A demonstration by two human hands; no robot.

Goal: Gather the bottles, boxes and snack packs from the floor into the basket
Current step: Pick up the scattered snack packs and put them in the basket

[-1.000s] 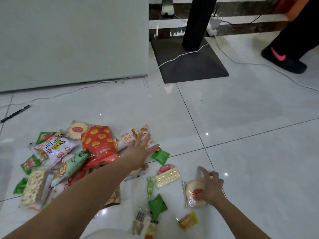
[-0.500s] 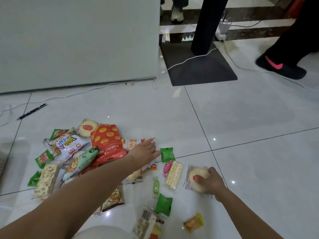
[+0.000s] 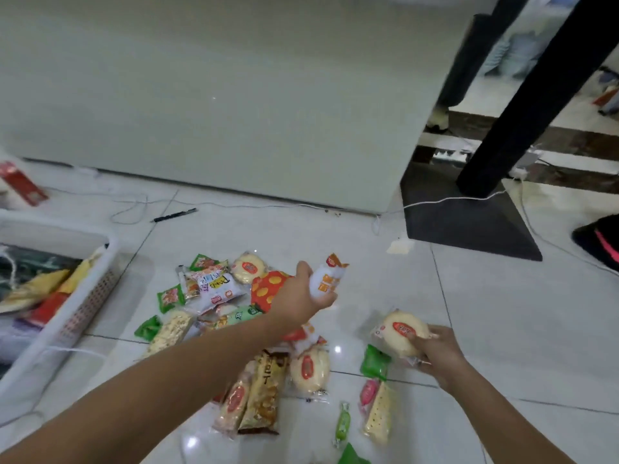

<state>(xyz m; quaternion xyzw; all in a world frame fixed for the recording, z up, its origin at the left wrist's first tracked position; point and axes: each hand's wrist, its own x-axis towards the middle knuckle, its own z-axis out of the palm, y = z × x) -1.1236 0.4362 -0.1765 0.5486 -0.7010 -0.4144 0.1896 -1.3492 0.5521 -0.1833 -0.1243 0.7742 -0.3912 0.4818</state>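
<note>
A heap of snack packs [image 3: 214, 289] lies on the white tiled floor. My left hand [image 3: 298, 296] is raised above the heap, shut on a white and orange snack pack [image 3: 326, 279]. To the right, my right hand [image 3: 435, 353] grips a round yellow bun pack [image 3: 400, 331] lifted off the floor. A white basket [image 3: 87, 306] at the left edge holds several packs. Loose on the floor near me are another bun pack [image 3: 310, 370], a brown pack [image 3: 264, 393], a green pack [image 3: 375, 363] and a cracker pack [image 3: 378, 413].
A grey cabinet [image 3: 234, 112] stands behind the heap. A black post on a dark base plate [image 3: 469, 222] is at the right, with white cables [image 3: 445, 199] across the floor. A pen [image 3: 174, 215] lies near the cabinet. Someone's black shoe [image 3: 599, 242] shows at the right edge.
My left hand closed on the white and orange pack and lifted it. My right hand raised the bun pack. The view swung left, bringing the basket into sight.
</note>
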